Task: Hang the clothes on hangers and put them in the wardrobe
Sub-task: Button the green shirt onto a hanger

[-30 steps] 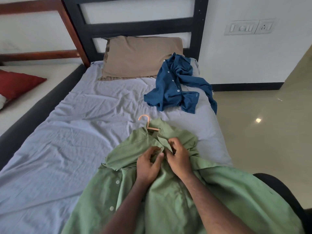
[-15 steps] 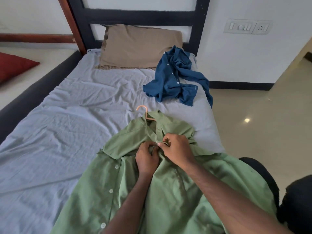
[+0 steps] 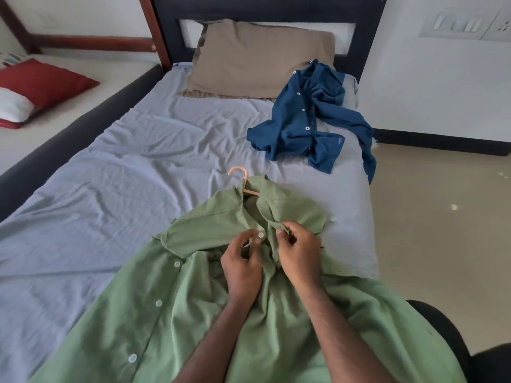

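A green shirt [image 3: 171,313] lies spread on the bed's near end with an orange hanger [image 3: 240,175] inside it; only the hook and a bit of one shoulder show at the collar. My left hand [image 3: 243,265] pinches the left front edge by the top white button. My right hand [image 3: 297,252] pinches the right front edge just below the collar. The two edges are a small gap apart. A crumpled blue shirt [image 3: 307,125] lies further up the bed on the right, one sleeve hanging over the edge.
The bed [image 3: 110,183] has a wrinkled grey-blue sheet, a tan pillow [image 3: 260,56] and a dark headboard [image 3: 276,6]. A second bed with a red cushion [image 3: 41,81] stands at the left. Beige floor [image 3: 442,217] runs along the right; something black [image 3: 453,335] sits at the lower right.
My hands have drawn slightly apart at the shirt's collar, and the top button now shows at my left fingertips. The view has shifted a little.
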Tool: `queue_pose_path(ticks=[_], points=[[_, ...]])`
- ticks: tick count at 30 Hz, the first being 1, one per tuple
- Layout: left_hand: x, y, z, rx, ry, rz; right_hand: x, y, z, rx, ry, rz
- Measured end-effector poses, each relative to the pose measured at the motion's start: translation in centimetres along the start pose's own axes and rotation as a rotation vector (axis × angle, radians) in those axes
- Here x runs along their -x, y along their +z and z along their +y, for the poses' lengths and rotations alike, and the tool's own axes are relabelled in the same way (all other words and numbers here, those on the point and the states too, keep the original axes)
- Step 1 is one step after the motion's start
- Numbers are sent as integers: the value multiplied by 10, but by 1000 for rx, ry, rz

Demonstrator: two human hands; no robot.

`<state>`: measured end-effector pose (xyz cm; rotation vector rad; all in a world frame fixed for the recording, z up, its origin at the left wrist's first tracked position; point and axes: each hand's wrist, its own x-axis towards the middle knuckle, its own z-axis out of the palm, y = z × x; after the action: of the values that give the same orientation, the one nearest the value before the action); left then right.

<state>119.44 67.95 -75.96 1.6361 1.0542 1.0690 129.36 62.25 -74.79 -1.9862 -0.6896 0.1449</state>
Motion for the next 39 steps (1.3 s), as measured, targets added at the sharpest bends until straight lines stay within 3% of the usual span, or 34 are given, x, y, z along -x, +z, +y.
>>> queue_pose_path(ticks=[4, 12, 17, 25, 39], points=[[2, 3, -2, -27, 16, 6, 0, 6, -8, 109, -92, 52], [1, 3, -6, -39, 4, 6, 1, -2, -22, -95, -149, 115], [-10, 8, 7, 106, -33, 75, 3, 0, -22, -87, -233, 150], [-6, 18, 0, 94, 9, -5, 2, 2, -13, -133, 35, 80], [-5, 14, 2, 228, -29, -5, 4, 5, -5, -259, 11, -64]])
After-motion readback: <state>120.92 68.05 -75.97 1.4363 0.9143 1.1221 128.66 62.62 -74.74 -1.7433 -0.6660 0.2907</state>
